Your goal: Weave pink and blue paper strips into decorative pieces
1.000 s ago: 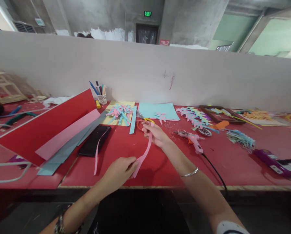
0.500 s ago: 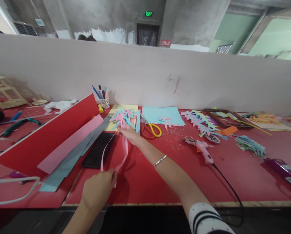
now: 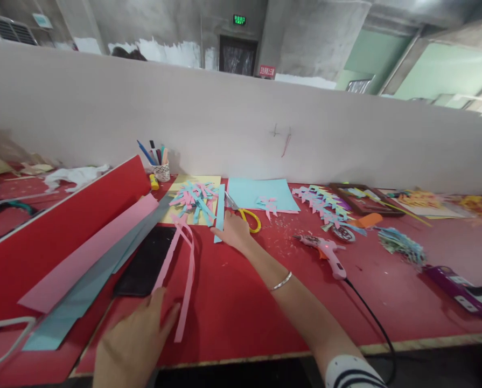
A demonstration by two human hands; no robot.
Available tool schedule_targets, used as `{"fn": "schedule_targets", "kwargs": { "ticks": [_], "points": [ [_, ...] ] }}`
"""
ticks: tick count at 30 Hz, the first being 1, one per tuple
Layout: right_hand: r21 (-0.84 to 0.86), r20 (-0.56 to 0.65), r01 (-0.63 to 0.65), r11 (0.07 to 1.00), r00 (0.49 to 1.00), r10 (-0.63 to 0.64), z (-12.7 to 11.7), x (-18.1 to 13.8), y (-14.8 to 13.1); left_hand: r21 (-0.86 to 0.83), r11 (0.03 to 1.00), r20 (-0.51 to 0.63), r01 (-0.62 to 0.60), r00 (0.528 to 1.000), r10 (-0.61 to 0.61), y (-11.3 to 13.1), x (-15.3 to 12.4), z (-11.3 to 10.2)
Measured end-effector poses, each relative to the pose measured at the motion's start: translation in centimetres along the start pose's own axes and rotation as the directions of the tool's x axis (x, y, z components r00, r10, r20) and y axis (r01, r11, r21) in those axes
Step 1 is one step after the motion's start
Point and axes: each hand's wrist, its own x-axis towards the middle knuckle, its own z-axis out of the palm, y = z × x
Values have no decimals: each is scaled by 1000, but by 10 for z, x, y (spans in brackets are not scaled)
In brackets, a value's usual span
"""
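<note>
Right hand (image 3: 233, 230) and pink strips (image 3: 188, 285) had been parted within the last half second: the strips were left by the phone (image 3: 144, 264) on the tabletop (image 3: 257, 318), so that hand was freed and brought over the scissors (image 3: 244, 213), though whether they were gripped could not be told. Left hand (image 3: 133, 334) was spread, thumb held away from fingers, one strip's end lying just beside it.
</note>
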Motion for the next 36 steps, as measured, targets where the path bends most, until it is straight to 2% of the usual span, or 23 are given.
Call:
{"fn": "schedule_targets", "kwargs": {
  "ticks": [1,3,6,8,15,19,22,24,26,28,30,33,36],
  "points": [
    [-21,-14,10,1000,1000,-10,3,0,-2,-12,998,-73,-63,995,62,-1,0,4],
    [-46,-47,24,999,999,-26,8,0,-6,-21,972,-200,-235,953,226,0,2,12],
    [-38,-74,7,999,997,-10,15,3,-10,-30,889,-230,-456,869,438,6,2,19],
    [7,-74,-11,1000,997,11,18,5,-11,-41,860,-218,-508,845,489,11,2,21],
    [137,-77,-54,989,995,65,14,10,-8,-1,866,-332,-500,817,472,13,3,34],
    [269,-176,26,963,984,23,-8,5,5,-51,914,-369,-403,858,357,9,3,40],
    [227,-239,101,969,970,-45,-29,-19,15,-116,924,-342,-366,888,309,10,7,30],
    [130,-230,113,985,970,-80,-38,-46,18,-251,905,-322,-344,911,257,17,12,16],
    [16,-174,121,993,978,-116,-37,-77,19,-476,825,-276,-303,943,186,28,19,1],
    [-66,-153,178,982,971,-186,-28,-108,18,-729,647,-178,-223,975,135,41,27,-14],
    [-124,-182,243,962,948,-263,-14,-135,17,-880,448,-105,-156,985,137,54,36,-25],
    [-204,-241,338,919,892,-382,3,-163,21,-962,257,-55,-87,990,131,68,46,-33],
    [-246,-252,443,862,830,-498,5,-178,29,-984,173,-23,-37,997,78,73,53,-34]
  ]
}}
